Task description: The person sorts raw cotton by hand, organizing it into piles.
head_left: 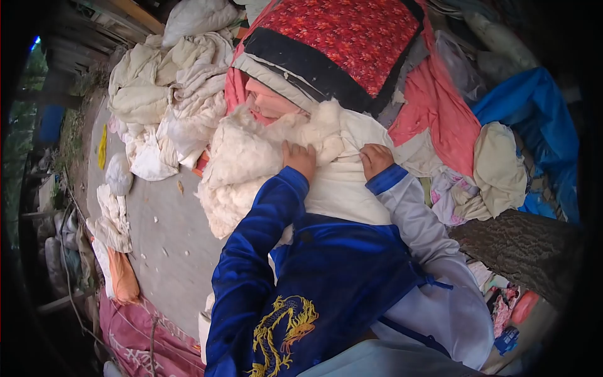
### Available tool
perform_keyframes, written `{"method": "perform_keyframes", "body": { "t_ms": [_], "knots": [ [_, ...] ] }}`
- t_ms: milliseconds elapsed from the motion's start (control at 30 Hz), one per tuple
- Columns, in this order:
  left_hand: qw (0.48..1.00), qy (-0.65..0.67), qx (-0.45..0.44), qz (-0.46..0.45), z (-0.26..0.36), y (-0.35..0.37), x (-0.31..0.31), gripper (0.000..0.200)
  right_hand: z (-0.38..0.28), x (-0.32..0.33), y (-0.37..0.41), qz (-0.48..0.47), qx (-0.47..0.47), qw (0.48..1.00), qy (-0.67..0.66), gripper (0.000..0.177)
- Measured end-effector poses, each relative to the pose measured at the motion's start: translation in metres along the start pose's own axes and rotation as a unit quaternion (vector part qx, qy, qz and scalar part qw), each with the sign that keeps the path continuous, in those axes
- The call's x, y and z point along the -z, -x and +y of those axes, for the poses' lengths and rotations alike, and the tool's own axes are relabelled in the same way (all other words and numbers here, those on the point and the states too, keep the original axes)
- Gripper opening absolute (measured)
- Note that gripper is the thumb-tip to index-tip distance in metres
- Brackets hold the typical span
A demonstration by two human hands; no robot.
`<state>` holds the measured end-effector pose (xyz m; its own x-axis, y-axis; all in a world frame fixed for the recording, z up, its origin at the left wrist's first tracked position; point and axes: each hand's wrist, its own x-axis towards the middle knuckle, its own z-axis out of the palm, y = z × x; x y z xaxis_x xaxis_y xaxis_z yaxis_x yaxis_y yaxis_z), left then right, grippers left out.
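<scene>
My left hand (298, 158), in a blue sleeve, lies over the edge of a thick mass of off-white cotton wadding (242, 157), its fingers curled into the fluff. Close by on the right, my right hand (377, 160), in a pale grey sleeve with a blue cuff, pinches a fold of cream cloth (345, 195). This cloth spreads across my lap and runs up beneath the wadding. Where the fingertips of both hands sink into the material, they are partly hidden.
Ahead lies a red floral quilt (339, 41) with a black border, over pink cloth (433, 113). Piled white fabric (169, 94) sits at left on the grey floor (169, 245). A blue sheet (540, 113) and a tree trunk (515, 251) flank my right side.
</scene>
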<state>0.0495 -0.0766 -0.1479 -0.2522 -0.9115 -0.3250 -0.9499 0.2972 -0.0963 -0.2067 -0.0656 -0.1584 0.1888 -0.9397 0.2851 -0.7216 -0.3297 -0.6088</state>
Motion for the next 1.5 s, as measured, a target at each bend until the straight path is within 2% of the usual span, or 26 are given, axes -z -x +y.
{"method": "perform_keyframes", "body": {
  "t_ms": [33,100,133,167,233,267,300,367,467,533,600,667,767,833,867,900,967,1033,1100,1133,1167,1233,1333,1400,1433,1500],
  "knots": [
    [0.998,0.045,0.007,-0.047,-0.010,-0.006,0.006,0.057,-0.001,0.006,-0.002,-0.008,-0.018,1.000,-0.023,0.011],
    [0.982,0.154,0.105,-0.015,-0.038,-0.010,0.029,0.043,-0.003,0.020,-0.007,0.008,-0.071,0.994,-0.082,0.011],
    [0.954,0.264,0.128,0.056,-0.061,-0.012,0.029,0.037,-0.003,0.029,-0.009,0.032,-0.104,0.987,-0.118,0.010],
    [0.909,0.368,0.149,0.127,-0.094,-0.015,0.025,0.033,-0.001,0.035,-0.012,0.056,-0.136,0.977,-0.154,0.010],
    [0.788,0.597,0.136,0.064,-0.212,-0.043,-0.043,0.028,0.009,0.049,-0.021,0.101,-0.170,0.939,-0.281,0.012],
    [0.876,0.472,0.033,0.089,-0.240,-0.018,-0.005,0.028,0.018,0.062,-0.027,0.110,-0.157,0.937,-0.293,0.014],
    [0.935,0.329,-0.069,0.109,-0.261,0.013,0.037,0.029,0.020,0.075,-0.035,0.118,-0.145,0.933,-0.307,0.015],
    [0.854,0.499,-0.052,0.137,-0.311,0.063,0.051,0.030,-0.011,0.115,-0.055,0.162,-0.108,0.931,-0.309,0.016],
    [0.701,0.666,0.156,0.201,-0.361,0.174,0.043,0.032,-0.001,0.159,-0.069,0.192,-0.104,0.907,-0.359,0.014],
    [0.648,0.680,0.258,0.226,-0.381,0.240,0.019,0.032,0.009,0.184,-0.075,0.223,-0.093,0.901,-0.360,0.013],
    [0.629,0.666,0.339,0.214,-0.392,0.297,-0.011,0.033,0.031,0.198,-0.068,0.247,-0.100,0.896,-0.355,0.011],
    [0.625,0.647,0.398,0.180,-0.394,0.335,-0.039,0.034,0.080,0.206,-0.049,0.269,-0.117,0.887,-0.357,0.010],
    [0.635,0.631,0.437,0.087,-0.377,0.350,-0.082,0.035,0.179,0.194,0.007,0.260,-0.223,0.848,-0.405,0.007],
    [0.643,0.636,0.426,0.013,-0.356,0.343,-0.121,0.036,0.249,0.167,0.067,0.120,-0.393,0.872,-0.265,0.017],
    [0.648,0.645,0.404,-0.024,-0.337,0.332,-0.138,0.037,0.269,0.148,0.095,-0.034,-0.369,0.919,-0.136,0.025],
    [0.645,0.657,0.387,-0.050,-0.316,0.326,-0.155,0.037,0.278,0.138,0.111,-0.187,-0.328,0.926,-0.003,0.033],
    [0.635,0.686,0.347,-0.076,-0.273,0.301,-0.187,0.038,0.216,0.114,0.111,-0.137,-0.309,0.940,0.041,0.045],
    [0.616,0.720,0.317,-0.049,-0.244,0.269,-0.219,0.039,0.171,0.092,0.079,-0.034,-0.216,0.975,-0.035,0.049],
    [0.571,0.773,0.276,0.001,-0.252,0.247,-0.272,0.047,0.078,0.083,0.023,-0.021,-0.213,0.971,-0.105,0.054],
    [0.546,0.798,0.254,0.024,-0.255,0.236,-0.297,0.052,0.071,0.065,0.005,-0.040,-0.133,0.985,-0.103,0.058],
    [0.510,0.807,0.282,0.097,-0.240,0.230,-0.261,0.056,0.065,0.048,-0.008,-0.060,-0.052,0.992,-0.100,0.063],
    [0.443,0.801,0.317,0.247,-0.203,0.218,-0.170,0.067,0.004,0.042,-0.031,-0.133,-0.025,0.990,-0.025,0.079],
    [0.678,0.567,0.324,0.338,-0.175,0.215,-0.120,0.084,-0.051,0.039,-0.037,-0.187,0.047,0.978,0.075,0.093],
    [0.827,0.352,0.313,0.307,-0.134,0.213,-0.046,0.093,-0.082,0.037,-0.028,-0.205,0.113,0.970,0.060,0.097],
    [0.883,0.235,0.296,0.279,-0.112,0.211,-0.009,0.097,-0.095,0.034,-0.020,-0.213,0.143,0.965,0.052,0.099],
    [0.913,0.211,0.271,0.219,-0.075,0.196,0.039,0.107,-0.118,0.017,-0.007,-0.247,0.139,0.958,0.041,0.095]
  ]
}}
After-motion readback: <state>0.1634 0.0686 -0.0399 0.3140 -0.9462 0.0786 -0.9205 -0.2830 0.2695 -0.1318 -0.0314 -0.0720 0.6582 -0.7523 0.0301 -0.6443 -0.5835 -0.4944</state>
